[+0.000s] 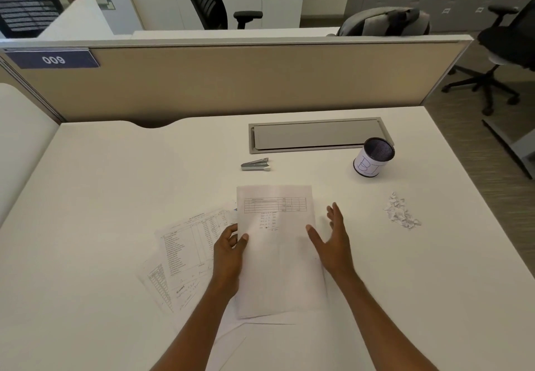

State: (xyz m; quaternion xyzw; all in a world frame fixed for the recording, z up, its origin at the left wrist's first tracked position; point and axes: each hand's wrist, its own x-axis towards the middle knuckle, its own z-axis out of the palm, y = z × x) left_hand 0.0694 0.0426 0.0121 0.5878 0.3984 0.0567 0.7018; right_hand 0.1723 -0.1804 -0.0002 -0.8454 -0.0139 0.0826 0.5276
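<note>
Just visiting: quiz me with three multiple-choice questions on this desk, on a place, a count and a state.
1. Where does the silver metal stapler lie?
A) beyond the held white printed sheet
B) on the floor
C) in a drawer
2. How many hands grip that sheet?
A) none
B) one
C) two
3. The black mesh cup with a white paper label is:
A) tipped over
B) upright
C) crushed flat
Answers: A, it lies past the sheet's far edge; B, only the left hand pinches it, the right hand holds nothing; B, its rim faces up.
</note>
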